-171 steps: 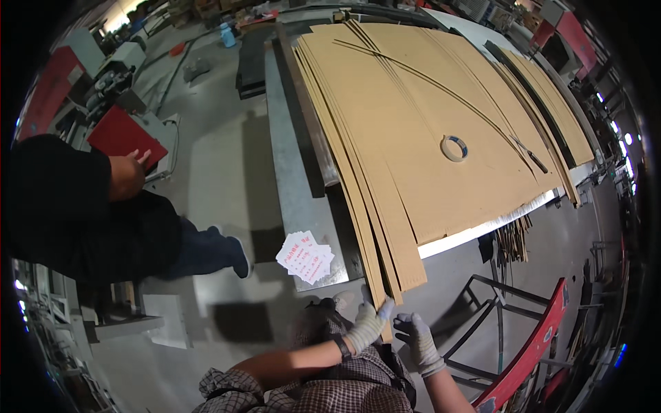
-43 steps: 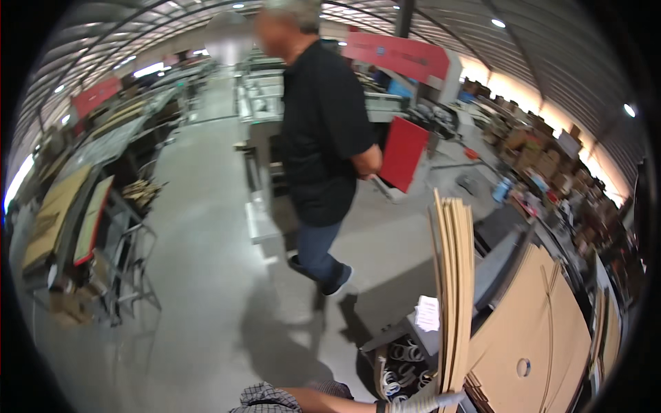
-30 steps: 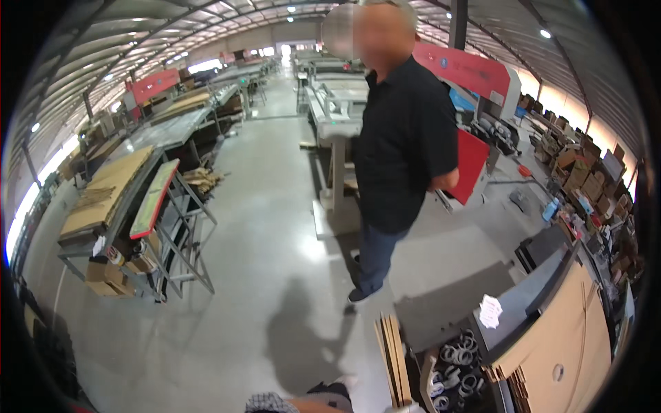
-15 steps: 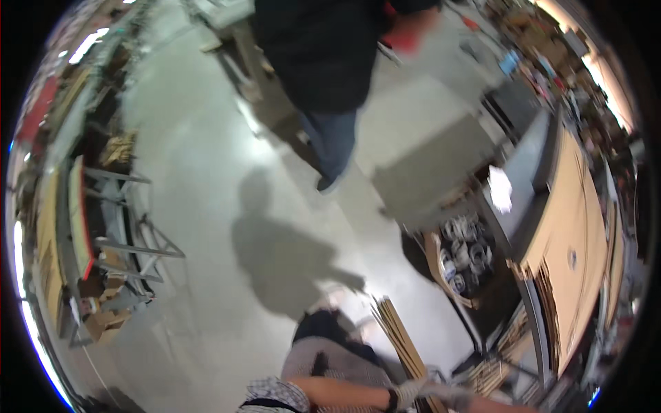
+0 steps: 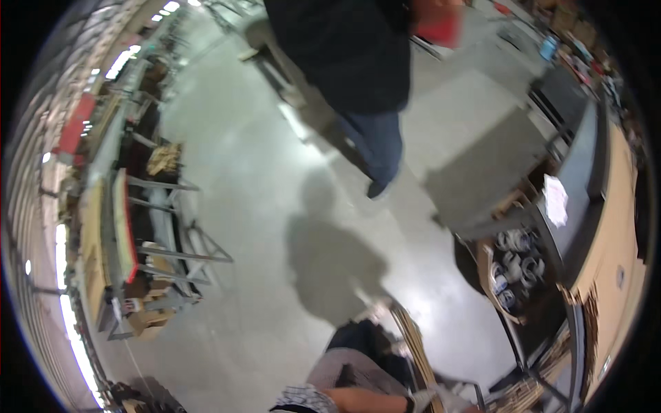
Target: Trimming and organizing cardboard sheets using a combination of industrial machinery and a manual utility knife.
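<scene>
A bundle of long, thin tan strips slants up from the lower edge beside my legs; I cannot tell whether they are wood or cardboard. My left hand, in a pale glove, reaches across from the left and is closed around the bundle's near end. Just right of it, my right hand, also in a pale glove, is blurred and partly cut off by the lower edge. Its fingers do not show clearly.
Ahead on the concrete floor stands a person in dark clothing with something red at one hand. To the right are a grey-topped bench, a bin of coiled material and large tan sheets. Metal-framed racks line the left.
My view has swung left, so the person, bench and racks sit further right in the picture. My hands and the strips stay together near the lower edge.
</scene>
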### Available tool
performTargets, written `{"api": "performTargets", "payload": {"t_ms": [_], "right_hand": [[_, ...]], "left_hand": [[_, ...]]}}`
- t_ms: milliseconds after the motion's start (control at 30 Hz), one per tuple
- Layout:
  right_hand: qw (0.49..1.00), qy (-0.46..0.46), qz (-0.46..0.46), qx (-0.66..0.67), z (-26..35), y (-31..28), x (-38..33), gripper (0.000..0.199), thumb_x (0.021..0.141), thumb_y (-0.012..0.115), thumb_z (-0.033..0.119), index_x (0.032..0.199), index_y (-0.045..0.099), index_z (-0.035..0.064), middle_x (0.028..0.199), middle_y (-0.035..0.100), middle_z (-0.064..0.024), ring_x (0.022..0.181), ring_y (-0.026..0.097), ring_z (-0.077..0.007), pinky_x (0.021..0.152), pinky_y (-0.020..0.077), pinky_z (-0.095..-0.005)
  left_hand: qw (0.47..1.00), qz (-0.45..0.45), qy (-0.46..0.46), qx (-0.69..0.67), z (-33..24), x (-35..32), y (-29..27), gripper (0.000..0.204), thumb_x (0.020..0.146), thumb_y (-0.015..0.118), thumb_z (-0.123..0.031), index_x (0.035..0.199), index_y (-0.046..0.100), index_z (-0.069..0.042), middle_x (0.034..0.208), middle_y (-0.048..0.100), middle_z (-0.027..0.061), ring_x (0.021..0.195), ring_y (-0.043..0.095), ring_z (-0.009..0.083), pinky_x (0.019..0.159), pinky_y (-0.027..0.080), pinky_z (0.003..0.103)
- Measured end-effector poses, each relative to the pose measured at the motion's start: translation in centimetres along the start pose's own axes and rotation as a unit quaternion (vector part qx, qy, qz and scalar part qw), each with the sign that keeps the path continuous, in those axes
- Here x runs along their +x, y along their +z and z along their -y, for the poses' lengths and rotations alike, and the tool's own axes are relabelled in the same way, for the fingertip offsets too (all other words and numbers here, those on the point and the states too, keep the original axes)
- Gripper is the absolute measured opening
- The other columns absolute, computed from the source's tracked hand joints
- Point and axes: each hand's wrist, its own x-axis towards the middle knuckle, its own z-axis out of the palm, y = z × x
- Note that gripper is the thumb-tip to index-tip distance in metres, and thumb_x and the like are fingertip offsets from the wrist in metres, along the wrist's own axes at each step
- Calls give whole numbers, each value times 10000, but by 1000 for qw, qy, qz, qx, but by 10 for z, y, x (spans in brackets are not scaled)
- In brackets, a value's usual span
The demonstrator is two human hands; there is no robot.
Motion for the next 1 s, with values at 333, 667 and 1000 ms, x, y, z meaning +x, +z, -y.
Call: {"api": "performTargets", "payload": {"t_ms": [333,667,1000], "right_hand": [[984,-143,-59,-88,22,-8,-110,602,934,550,364,1404,432,7,1363,515,-150,1133,551,-192,917,440,-340],[970,-197,-56,-132,10,-18,-160,661,889,609,308,1417,385,-20,1316,531,-183,1046,578,-175,819,472,-322],[941,-288,-41,-174,-33,-25,-217,737,843,669,252,1431,338,-47,1269,547,-215,959,605,-158,722,504,-303]], "left_hand": [[993,41,-27,106,-101,-42,90,582,906,572,-484,1309,520,-68,1237,572,120,1112,556,284,982,438,444],[987,50,-1,150,-111,-30,94,678,833,619,-566,1268,542,-52,1180,587,144,1051,562,328,941,444,484],[961,96,92,243,-110,-38,118,768,767,661,-640,1231,561,-37,1128,601,165,996,567,367,904,449,520]]}}
